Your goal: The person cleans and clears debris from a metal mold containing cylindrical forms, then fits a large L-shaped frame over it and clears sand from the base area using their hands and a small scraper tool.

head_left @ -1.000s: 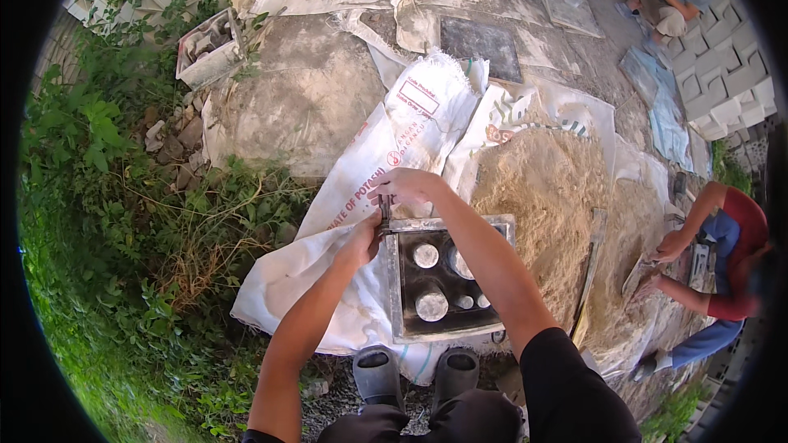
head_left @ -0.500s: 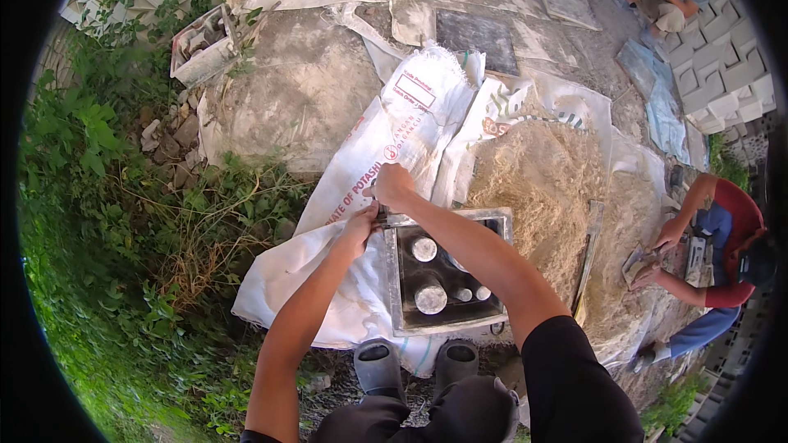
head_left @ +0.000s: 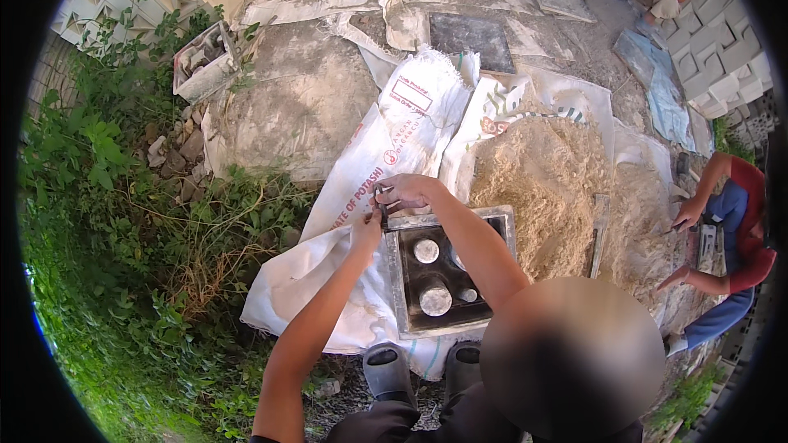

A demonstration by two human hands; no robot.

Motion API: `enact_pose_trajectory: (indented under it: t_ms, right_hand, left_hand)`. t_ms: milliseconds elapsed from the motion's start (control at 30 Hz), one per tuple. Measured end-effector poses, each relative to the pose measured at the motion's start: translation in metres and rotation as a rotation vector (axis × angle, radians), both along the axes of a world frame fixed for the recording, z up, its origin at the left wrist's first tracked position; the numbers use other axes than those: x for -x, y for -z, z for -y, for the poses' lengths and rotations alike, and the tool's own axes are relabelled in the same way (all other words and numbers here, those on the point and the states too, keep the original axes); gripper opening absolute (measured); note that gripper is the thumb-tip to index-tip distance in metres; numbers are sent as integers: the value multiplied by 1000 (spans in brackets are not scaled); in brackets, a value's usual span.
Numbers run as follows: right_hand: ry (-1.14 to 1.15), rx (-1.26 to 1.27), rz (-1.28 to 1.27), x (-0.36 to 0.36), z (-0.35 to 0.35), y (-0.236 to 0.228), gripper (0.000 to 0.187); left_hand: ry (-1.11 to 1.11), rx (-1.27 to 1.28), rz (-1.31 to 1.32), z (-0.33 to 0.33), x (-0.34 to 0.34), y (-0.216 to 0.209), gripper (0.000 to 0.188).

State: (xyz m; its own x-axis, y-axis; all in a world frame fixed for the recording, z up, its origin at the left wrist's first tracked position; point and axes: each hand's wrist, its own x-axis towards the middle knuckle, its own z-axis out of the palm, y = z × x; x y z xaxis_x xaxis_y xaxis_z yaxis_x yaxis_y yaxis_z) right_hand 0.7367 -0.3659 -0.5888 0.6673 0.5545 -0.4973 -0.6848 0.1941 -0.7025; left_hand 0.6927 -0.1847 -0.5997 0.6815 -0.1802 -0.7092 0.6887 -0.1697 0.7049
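At the box's [head_left: 396,285] far left corner, by the white sack's [head_left: 287,287] near edge, your left hand [head_left: 366,231] pinched a small dark metal piece [head_left: 383,212]; whether your right hand [head_left: 408,190] gripped its top was unclear. Steadying it low probably served best.

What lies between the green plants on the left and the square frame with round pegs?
In the head view, a white sack lies between the plants and the frame; the left forearm passes over it.

Left grip [head_left: 367,232] and right grip [head_left: 408,190] at a small dark piece [head_left: 383,211] by the square box [head_left: 396,279], near sand [head_left: 533,172].
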Motion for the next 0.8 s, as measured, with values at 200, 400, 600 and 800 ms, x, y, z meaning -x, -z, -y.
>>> enact_pose_trajectory:
  t_ms: [200, 400, 600, 800]
  right_hand:
    - [-2, 1193, 413, -2, -45, -36, 55]
    - [44, 1402, 375, -7, -87, -41, 23]
    - [-171, 1403, 505, -3, -57, -39, 44]
    - [-218, 1187, 740, -7, -56, -33, 39]
  left_hand:
    - [211, -366, 304, -12, -2, -22, 34]
    - [-11, -107, 212, -24, -1, 5, 30]
    - [239, -400, 646, -3, -5, -37, 28]
    - [401, -651, 640, -10, -17, -38, 27]
